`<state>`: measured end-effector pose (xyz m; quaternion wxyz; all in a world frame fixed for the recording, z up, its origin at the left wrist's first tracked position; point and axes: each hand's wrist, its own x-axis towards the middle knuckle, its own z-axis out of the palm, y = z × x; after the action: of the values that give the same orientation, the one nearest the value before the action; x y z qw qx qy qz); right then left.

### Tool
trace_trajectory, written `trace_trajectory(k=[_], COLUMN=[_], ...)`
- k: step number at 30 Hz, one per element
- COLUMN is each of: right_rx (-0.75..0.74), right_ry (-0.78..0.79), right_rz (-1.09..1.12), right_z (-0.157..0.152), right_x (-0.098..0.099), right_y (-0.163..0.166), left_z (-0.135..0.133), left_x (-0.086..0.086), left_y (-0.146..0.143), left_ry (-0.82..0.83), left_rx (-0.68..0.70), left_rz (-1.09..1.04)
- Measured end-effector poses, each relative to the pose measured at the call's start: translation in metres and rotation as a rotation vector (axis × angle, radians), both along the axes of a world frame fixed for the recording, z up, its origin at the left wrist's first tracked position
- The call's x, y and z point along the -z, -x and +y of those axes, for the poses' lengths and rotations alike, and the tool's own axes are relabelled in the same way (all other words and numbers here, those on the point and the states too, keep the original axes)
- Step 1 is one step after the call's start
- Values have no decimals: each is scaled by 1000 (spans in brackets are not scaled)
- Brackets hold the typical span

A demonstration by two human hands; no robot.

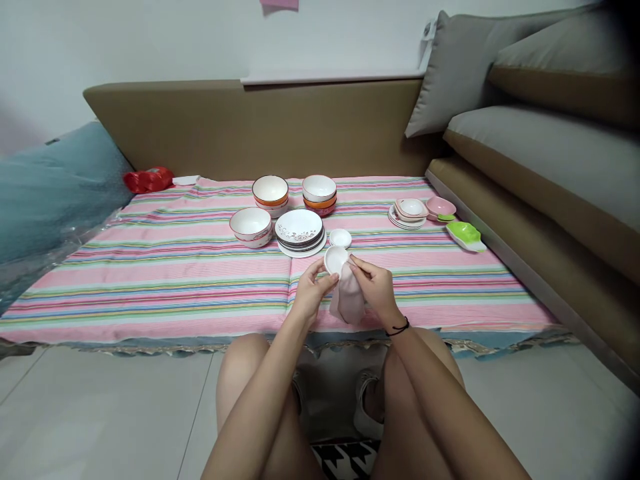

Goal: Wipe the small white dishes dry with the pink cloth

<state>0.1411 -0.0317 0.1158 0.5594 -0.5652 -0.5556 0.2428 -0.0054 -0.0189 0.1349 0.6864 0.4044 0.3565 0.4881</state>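
- The left hand [311, 288] grips a small white dish [335, 259] by its rim, holding it up in front of the body, just above the striped cover [150, 280].
- The right hand [375, 283] is closed around a pink cloth [350, 301] and presses it against the dish's right edge. The wiping looks under way, not finished.
- Just beyond the hands a second small dish [341, 237] lies beside a stack of plates [300, 230]. Whether these are already wiped cannot be told.
- Further beyond and to the left stand bowls [251, 225]. Well right of the right hand sit pink dishes [410, 210] and a green dish [465, 233], none being touched.
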Motion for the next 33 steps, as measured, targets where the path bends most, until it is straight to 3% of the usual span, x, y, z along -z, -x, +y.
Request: trace_trajectory(k=[5, 9, 17, 27, 33], right_rx=[34, 39, -36, -82, -88], right_ry=[-3, 6, 45, 64, 46], right_rz=[23, 31, 49, 89, 97], right_z=[2, 2, 1, 1, 0], right_x=[2, 3, -3, 3, 2], right_y=[-1, -3, -5, -1, 1], left_z=[0, 0, -3, 2, 1], left_x=[1, -1, 0, 6, 3], left_y=[2, 5, 4, 4, 2], left_ry=[-30, -3, -41, -26, -80], left_rx=[19, 114, 189, -70, -68], left_rz=[38, 71, 80, 56, 76])
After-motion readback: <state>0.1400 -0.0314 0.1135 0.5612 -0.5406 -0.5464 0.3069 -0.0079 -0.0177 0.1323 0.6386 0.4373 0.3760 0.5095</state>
